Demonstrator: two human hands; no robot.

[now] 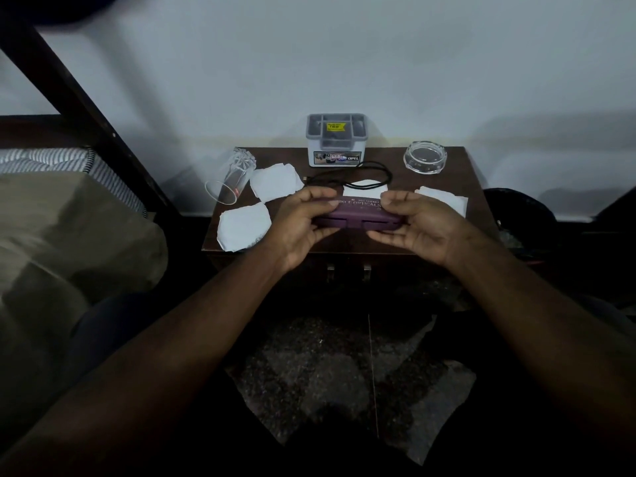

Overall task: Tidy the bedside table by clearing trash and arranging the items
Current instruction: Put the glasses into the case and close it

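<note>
A purple glasses case (354, 218) is held above the front of the dark wooden bedside table (395, 247). My left hand (303, 225) grips its left end and my right hand (418, 225) grips its right end. Several white crumpled papers lie on the table: one at the front left (242, 227), one behind it (275, 182), one behind the case (364, 191), one at the right (445, 197). A clear drinking glass (230, 177) lies on its side at the left edge. A black cord (361, 173) loops across the middle.
A grey lidded organiser box (336, 141) stands at the table's back centre. A glass ashtray (425, 157) sits at the back right. A dark bin (516, 215) stands on the floor to the right. A bed with a beige cover (69, 235) is on the left.
</note>
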